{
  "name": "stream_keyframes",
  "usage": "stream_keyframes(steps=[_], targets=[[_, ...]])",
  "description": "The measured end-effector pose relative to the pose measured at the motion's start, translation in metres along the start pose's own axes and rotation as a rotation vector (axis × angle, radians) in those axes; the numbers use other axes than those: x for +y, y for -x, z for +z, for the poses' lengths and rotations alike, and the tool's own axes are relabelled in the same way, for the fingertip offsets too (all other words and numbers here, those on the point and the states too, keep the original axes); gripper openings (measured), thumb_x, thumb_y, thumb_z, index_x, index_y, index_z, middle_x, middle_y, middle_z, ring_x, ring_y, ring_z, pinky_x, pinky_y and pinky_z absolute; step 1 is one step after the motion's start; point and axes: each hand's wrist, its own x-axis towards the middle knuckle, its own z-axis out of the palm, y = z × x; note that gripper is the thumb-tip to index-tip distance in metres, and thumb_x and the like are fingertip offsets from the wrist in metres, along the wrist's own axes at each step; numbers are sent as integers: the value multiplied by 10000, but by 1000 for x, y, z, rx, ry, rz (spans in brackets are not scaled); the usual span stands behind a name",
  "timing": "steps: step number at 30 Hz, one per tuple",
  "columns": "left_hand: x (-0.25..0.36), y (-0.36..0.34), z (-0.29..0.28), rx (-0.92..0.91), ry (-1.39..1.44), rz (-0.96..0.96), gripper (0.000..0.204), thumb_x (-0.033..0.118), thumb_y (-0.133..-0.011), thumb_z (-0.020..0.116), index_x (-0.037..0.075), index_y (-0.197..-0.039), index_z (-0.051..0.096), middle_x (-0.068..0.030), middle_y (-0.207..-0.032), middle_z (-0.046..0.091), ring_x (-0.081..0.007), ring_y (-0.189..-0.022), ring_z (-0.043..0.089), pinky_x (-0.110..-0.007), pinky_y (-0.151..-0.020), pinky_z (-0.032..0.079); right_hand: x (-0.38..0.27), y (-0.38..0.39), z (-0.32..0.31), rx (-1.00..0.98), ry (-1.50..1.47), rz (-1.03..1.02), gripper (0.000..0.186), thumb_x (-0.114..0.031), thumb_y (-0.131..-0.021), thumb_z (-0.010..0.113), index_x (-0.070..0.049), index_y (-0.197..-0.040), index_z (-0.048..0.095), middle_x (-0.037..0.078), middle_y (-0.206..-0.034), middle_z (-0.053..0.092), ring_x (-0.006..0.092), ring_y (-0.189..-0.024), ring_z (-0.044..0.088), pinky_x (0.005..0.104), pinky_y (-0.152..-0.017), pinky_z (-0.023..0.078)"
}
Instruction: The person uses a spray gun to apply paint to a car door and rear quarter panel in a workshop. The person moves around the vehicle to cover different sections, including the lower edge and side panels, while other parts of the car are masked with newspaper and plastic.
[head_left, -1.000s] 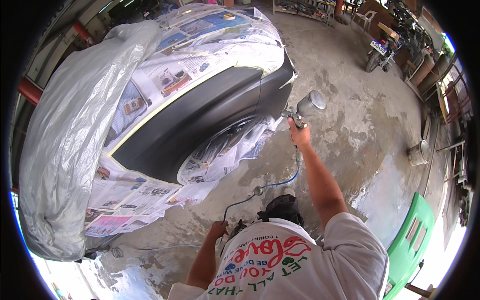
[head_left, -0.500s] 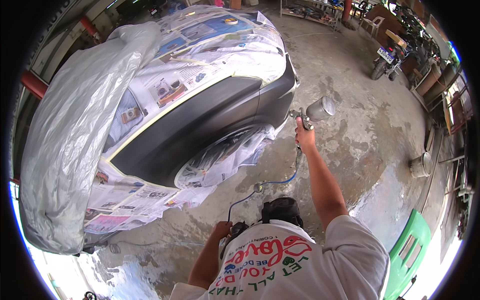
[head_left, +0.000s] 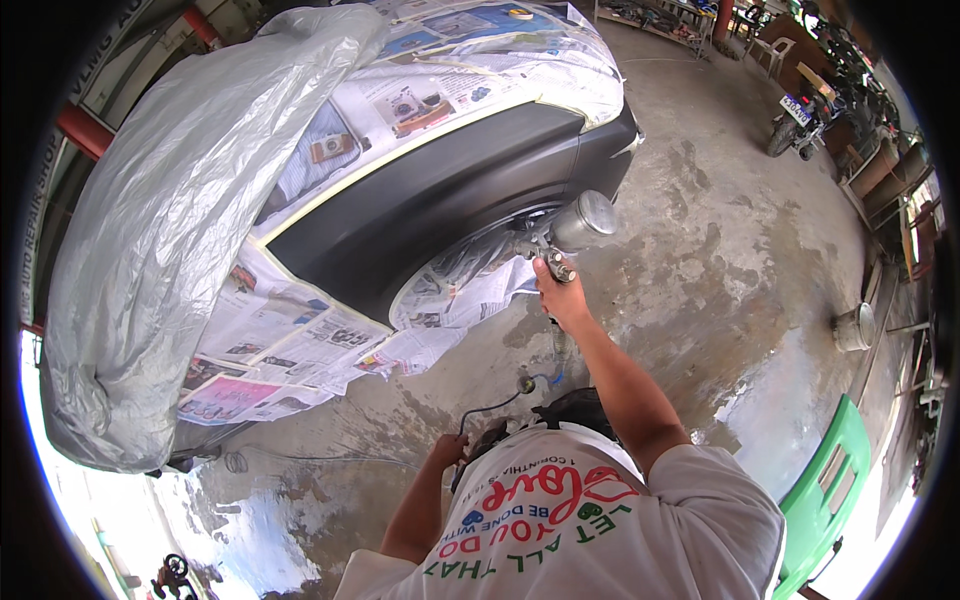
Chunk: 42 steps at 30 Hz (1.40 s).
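My right hand (head_left: 562, 298) is wrapped round the grip of a metal paint spray gun (head_left: 553, 260), with a silver cup (head_left: 584, 221) tilted on top. The gun is in front of the masked wheel (head_left: 445, 278), pointing toward the car's dark grey fender (head_left: 450, 180); whether spray is coming out I cannot make out. Yellow tape and newspaper (head_left: 290, 340) border the panel. Low on the left, my left hand (head_left: 450, 450) is closed round the blue air hose (head_left: 490, 402), which runs up to the gun past a small round fitting (head_left: 526, 384).
A silver cover (head_left: 170, 220) drapes the car's left part. A green panel (head_left: 825, 490) stands at lower right, a bucket (head_left: 854, 327) at right. Farther back are a motorcycle (head_left: 800, 120) and white chair (head_left: 772, 52). Thin hose (head_left: 330, 459) crosses the wet concrete floor (head_left: 690, 310).
My right hand has carried the spray gun left and slightly down, from the fender's front end to the wheel area. The whole view has shifted a little. My left hand still holds the hose.
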Motion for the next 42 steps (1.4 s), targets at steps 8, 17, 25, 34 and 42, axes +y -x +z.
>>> stream_keyframes(steps=[8, 17, 25, 34, 42], targets=[[-81, 47, -33, -11, -106, 32, 447, 375, -1037, 526, -31, -1103, 702, -151, -813, 741, -243, -636, 734, -346, -512, 564, 20, 60, 98, -209, -24, 119, 339, -423, -993, 678, -92, -1028, 614, -20, -683, 533, 66, -482, 458, 267, -418, 386], [-84, 25, -15, -108, -307, 29, 271, 234, -966, 628, 32, -1145, 657, -115, -1025, 758, -245, -702, 751, -369, -527, 567, -6, 9, 22, 3, -9, 67, 406, -461, -967, 704, -92, -863, 570, -16, -635, 521, 89, -471, 463, 287, -413, 409], [-8, -22, 19, -61, -329, 279, 431, 352, -1010, 544, -41, -1089, 704, -161, -880, 746, -250, -587, 703, -365, -512, 556, -43, -61, -96, 196, 10, -20, 407, -469, -944, 728, -77, -923, 619, -12, -649, 541, 89, -474, 479, 276, -398, 401], [89, -59, 34, -77, 19, 62, 476, 378, -1022, 528, -62, -1097, 691, -154, -969, 739, -250, -649, 744, -354, -517, 562, -70, -139, -189, 337, 34, -81, 396, -459, -952, 724, -75, -958, 625, -11, -654, 530, 88, -454, 452, 286, -396, 389], [116, -65, 49, -93, 22, -39, 474, 383, -1022, 524, -52, -1121, 681, -169, -997, 734, -244, -638, 743, -335, -499, 553, -63, -195, -228, 595, 224, -352, 400, -447, -994, 663, -88, -1168, 627, 18, -754, 603, 125, -526, 539, 298, -430, 428]])
